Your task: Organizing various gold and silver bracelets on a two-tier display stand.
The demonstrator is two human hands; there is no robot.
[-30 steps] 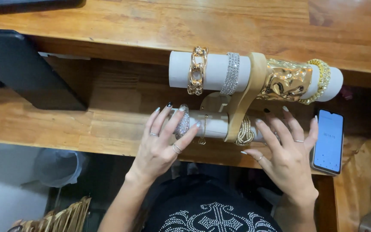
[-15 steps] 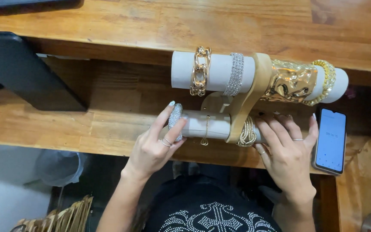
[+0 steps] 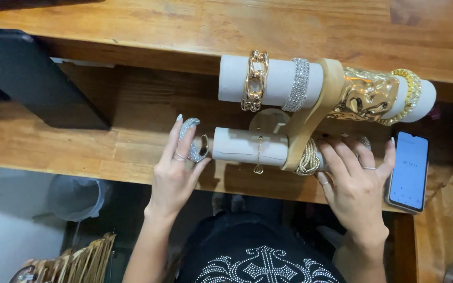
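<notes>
the left hand (image 3: 176,173) has drawn the rhinestone bangle (image 3: 191,139) off the left end of the lower roll (image 3: 250,147); half a second ago it still sat on the roll. the fingers (image 3: 174,137) pinch it just beside that end, over the wooden counter (image 3: 79,147). the right hand (image 3: 355,183) stays on the roll's right end, fingers spread narrowly beside the gold chain bracelets (image 3: 309,157). a smartphone (image 3: 409,170) lies right of them.

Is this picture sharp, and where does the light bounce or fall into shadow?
Head view: mostly sharp; glare glints off the hammered gold cuff and the lit phone screen; the wooden table is evenly lit; below its edge the floor falls into shadow; the left hand is slightly soft.
</notes>
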